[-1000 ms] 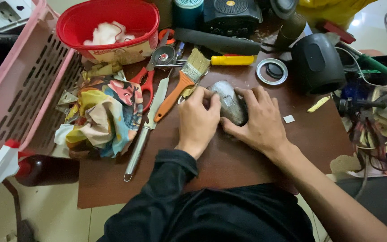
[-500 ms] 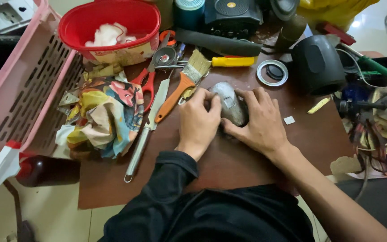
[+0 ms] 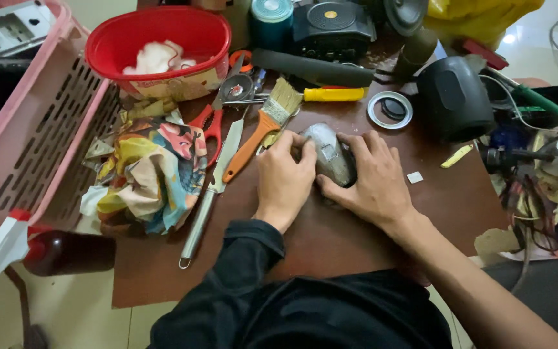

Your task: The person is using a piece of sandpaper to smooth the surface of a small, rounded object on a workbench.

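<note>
Grey rounded casing (image 3: 328,154) gripped by closed left hand (image 3: 283,181) and right hand (image 3: 372,184).

Single head view, steeply down, close over table (image 3: 163,271).

Both hands on a grey rounded metal piece (image 3: 328,155) at mid-table. Left hand (image 3: 284,181) grips its left side, fingers curled over the top edge; right hand (image 3: 372,184) covers the right side, fingers wrapped round it. Brown table (image 3: 330,239) cluttered. Just left of the left hand: orange-handled paintbrush (image 3: 263,132), long metal file (image 3: 211,194), red-handled scissors (image 3: 211,123). Further left a crumpled patterned cloth (image 3: 150,174), next to a pink slatted basket (image 3: 33,142). Red bowl (image 3: 159,45) at top w/ white wadding inside. Right of hands: metal ring (image 3: 390,110), black rounded casing (image 3: 453,97); tangle of wires at far right edge.
</note>
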